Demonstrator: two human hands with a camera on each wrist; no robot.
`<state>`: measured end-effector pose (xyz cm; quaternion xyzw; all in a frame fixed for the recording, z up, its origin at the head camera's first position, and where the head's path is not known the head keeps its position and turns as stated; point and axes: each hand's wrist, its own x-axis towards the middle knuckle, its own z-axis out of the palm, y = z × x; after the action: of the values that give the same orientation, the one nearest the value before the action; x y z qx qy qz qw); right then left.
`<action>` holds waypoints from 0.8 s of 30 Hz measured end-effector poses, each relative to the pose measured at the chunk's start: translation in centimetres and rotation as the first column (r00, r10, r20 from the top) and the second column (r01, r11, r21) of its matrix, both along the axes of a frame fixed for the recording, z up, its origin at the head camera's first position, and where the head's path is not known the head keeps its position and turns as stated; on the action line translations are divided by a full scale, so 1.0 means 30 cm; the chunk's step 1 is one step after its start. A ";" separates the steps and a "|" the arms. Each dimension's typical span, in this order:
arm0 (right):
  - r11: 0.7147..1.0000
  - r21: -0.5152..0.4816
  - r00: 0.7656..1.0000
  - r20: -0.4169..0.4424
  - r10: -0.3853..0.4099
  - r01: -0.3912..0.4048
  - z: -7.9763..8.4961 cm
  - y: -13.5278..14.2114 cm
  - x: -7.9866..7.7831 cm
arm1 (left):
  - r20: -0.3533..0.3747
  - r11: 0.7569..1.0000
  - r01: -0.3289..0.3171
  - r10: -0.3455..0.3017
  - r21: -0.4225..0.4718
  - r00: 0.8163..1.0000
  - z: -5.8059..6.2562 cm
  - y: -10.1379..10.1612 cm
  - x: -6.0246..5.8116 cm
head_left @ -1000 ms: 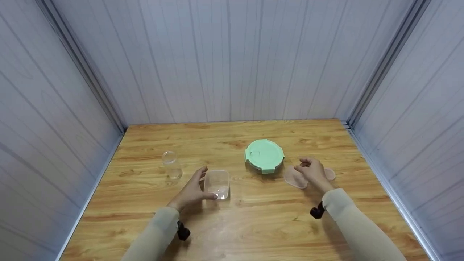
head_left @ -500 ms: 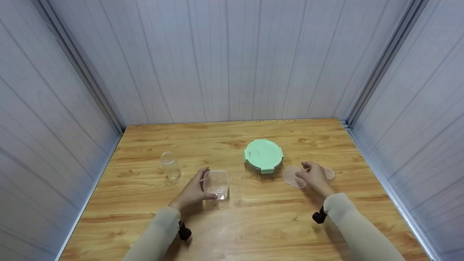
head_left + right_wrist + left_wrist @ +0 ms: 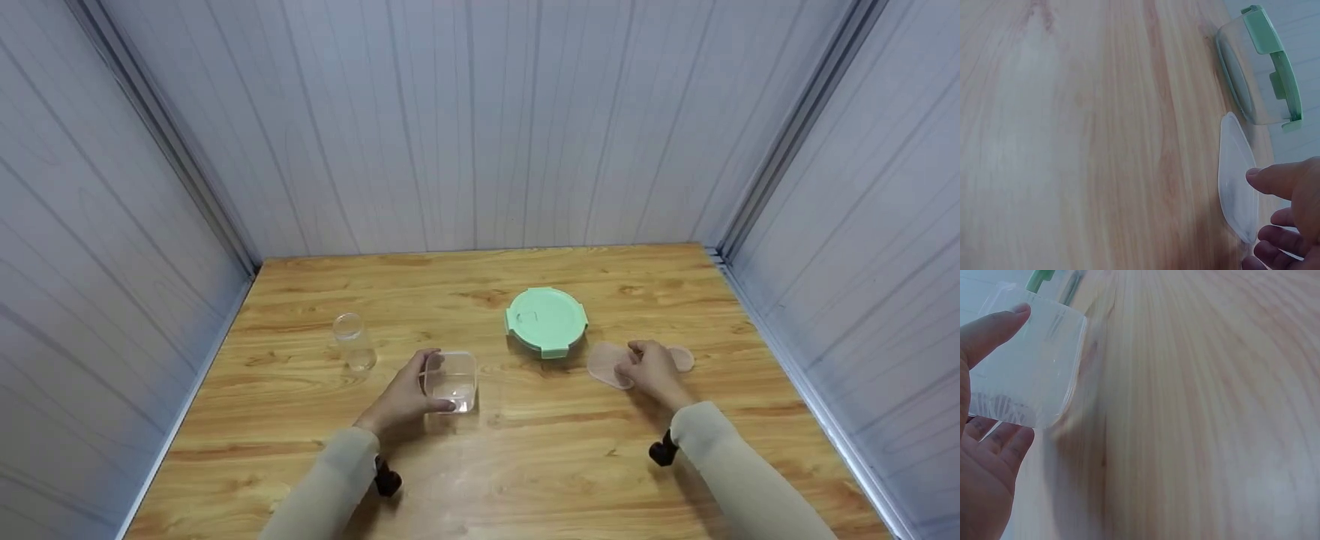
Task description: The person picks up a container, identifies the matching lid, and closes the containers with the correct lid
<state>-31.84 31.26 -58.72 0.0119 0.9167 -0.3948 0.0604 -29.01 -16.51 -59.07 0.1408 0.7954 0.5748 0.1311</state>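
Note:
My left hand [image 3: 405,394] holds a clear square plastic container [image 3: 451,375] at its left side, thumb at the near side and fingers at the far side. In the left wrist view the thumb lies across the container's wall [image 3: 1044,365]. My right hand [image 3: 655,371] hovers low over a flat translucent lid [image 3: 609,366], fingers loosely bent. The right wrist view has its thumb over the edge of the lid [image 3: 1235,180]; whether it touches cannot be told. A smaller round translucent piece [image 3: 681,358] lies just right of that hand, partly hidden.
A round glass food box with a green clip lid [image 3: 547,322] stands between the hands, farther back. To the left is an upright clear glass or jar [image 3: 355,343]. Pale panel walls [image 3: 472,127] enclose the wooden table [image 3: 517,465] at the back and sides.
My right hand has come down and slightly right over the translucent lid. My left hand has drawn in around the container, which has shifted very slightly.

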 end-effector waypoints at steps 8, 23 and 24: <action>0.999 0.041 1.000 -0.003 0.028 -0.028 -0.003 0.002 -0.001 | -0.029 1.000 -0.023 0.023 -0.017 0.999 0.015 0.036 0.008; 0.996 0.083 0.999 -0.023 0.036 -0.034 -0.007 0.005 0.002 | -0.076 1.000 0.020 -0.019 0.011 0.997 0.035 0.136 0.039; 0.996 0.082 0.999 -0.022 0.040 -0.038 -0.007 0.007 0.001 | -0.078 1.000 0.022 -0.021 0.012 0.997 0.034 0.143 0.041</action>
<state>-31.82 31.46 -58.94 -0.0083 0.9327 -0.3560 0.0569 -27.80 -12.23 -58.04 0.1723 0.7948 0.5724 0.1051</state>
